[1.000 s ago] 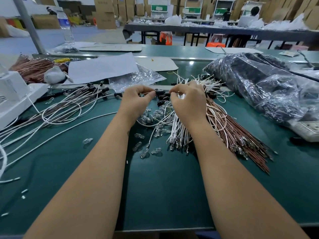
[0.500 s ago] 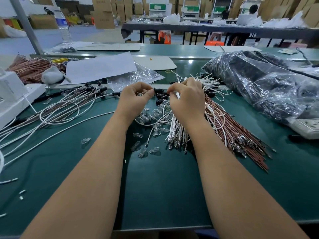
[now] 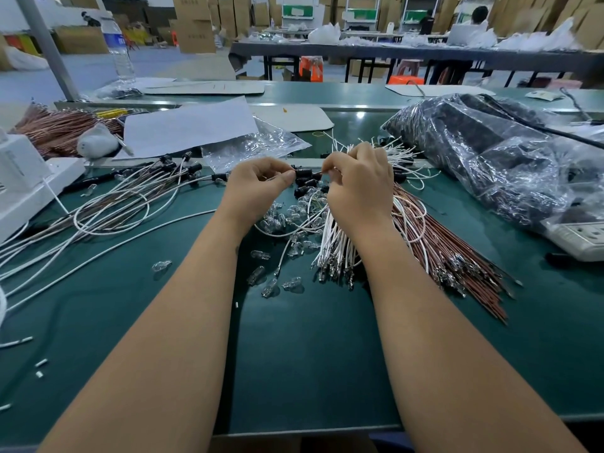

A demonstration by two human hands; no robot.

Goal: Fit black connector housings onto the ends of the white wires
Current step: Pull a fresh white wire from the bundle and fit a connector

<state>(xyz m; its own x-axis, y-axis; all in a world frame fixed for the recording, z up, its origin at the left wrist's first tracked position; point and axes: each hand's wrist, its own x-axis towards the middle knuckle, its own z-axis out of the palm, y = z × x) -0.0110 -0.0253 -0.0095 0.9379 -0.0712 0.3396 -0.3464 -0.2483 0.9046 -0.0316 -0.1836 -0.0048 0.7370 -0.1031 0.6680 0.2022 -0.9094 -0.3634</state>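
The left hand [image 3: 258, 188] pinches a black connector housing [image 3: 301, 174] between thumb and curled fingers, holding it level with its open end facing right. The right hand [image 3: 358, 188] has its fingers curled tight, pinching the end of a white wire [image 3: 322, 173] and aiming it at the housing's mouth — the two hands meet just above the desk [image 3: 310, 354], so the join sits in plain sight. Whether the wire tip has entered the housing is too small to tell.

The right hand appears also to hold the bundle of white wires [image 3: 336, 243], whose terminal ends fan out beneath the wrist, probably so the next wire is ready. Loose housings [image 3: 305, 188] lie directly under the hands, within easy reach, among small clear bulbs [image 3: 284, 220]. Brown wires [image 3: 457, 256] spread to the right of the bundle. Finished leads [image 3: 130, 204], already tipped in black, trail away to the left — kept apart from unworked stock.
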